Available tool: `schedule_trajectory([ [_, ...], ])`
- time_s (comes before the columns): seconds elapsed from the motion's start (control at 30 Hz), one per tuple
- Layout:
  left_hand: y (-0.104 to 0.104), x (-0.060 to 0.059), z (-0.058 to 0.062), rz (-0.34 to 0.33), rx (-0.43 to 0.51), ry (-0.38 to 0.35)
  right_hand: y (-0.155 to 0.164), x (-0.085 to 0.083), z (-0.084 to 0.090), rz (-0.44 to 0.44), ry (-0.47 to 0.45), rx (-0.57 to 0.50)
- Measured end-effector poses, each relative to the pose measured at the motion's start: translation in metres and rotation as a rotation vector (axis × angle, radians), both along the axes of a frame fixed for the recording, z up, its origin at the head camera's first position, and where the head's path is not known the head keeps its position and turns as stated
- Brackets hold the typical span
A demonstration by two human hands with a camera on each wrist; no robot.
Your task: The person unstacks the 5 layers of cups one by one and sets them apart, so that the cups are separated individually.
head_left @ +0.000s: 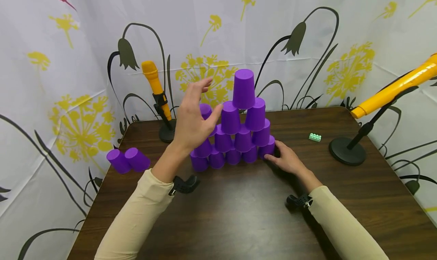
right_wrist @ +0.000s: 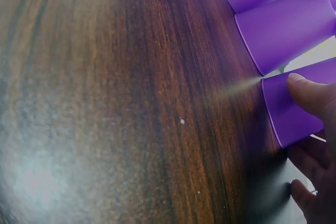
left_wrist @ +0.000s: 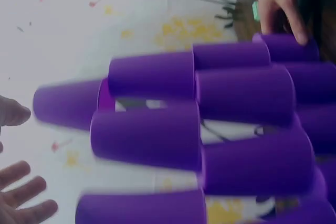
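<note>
Purple plastic cups stand upside down in a stacked pyramid on the table. A single top cup [head_left: 244,88] rests across two third-row cups, and another third-row cup [head_left: 205,110] is partly behind my left hand [head_left: 194,118]. That hand is raised at the pyramid's left side, fingers spread and holding nothing. In the left wrist view its fingertips [left_wrist: 31,190] are apart from the cups. My right hand [head_left: 286,158] holds the bottom row's right-end cup [head_left: 267,147], thumb on its near side. In the right wrist view, the thumb presses this cup [right_wrist: 294,108] while the other fingers are partly hidden.
Two more purple cups [head_left: 137,159] stand side by side at the table's left edge. A yellow microphone [head_left: 155,83] on a stand is behind on the left, and a yellow tube [head_left: 396,86] on a stand is at right. A mint toy brick [head_left: 315,137] lies right of the pyramid.
</note>
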State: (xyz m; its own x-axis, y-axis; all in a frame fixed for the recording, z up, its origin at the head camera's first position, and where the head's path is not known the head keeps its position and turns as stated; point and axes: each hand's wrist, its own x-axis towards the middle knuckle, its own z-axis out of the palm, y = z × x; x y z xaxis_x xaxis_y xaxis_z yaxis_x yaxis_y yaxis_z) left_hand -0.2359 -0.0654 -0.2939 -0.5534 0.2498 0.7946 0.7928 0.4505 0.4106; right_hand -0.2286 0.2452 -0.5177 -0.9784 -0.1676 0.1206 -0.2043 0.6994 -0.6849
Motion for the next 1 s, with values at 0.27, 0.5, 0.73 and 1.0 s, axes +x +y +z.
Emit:
schedule_trajectory([
  [0.27, 0.04, -0.016, 0.006, -0.06, -0.107, -0.135, 0.0, -0.001, -0.003, 0.017, 0.009, -0.006],
  [0.5, 0.059, -0.022, 0.003, -0.044, -0.046, -0.171, 0.001, -0.002, -0.003, 0.018, 0.023, -0.001],
  [0.73, 0.066, -0.027, -0.004, -0.08, 0.047, -0.114, 0.001, -0.003, -0.002, 0.023, 0.019, -0.009],
  [1.0, 0.061, -0.019, 0.0, -0.136, 0.182, -0.098, 0.003, -0.001, -0.002, 0.015, 0.021, -0.012],
])
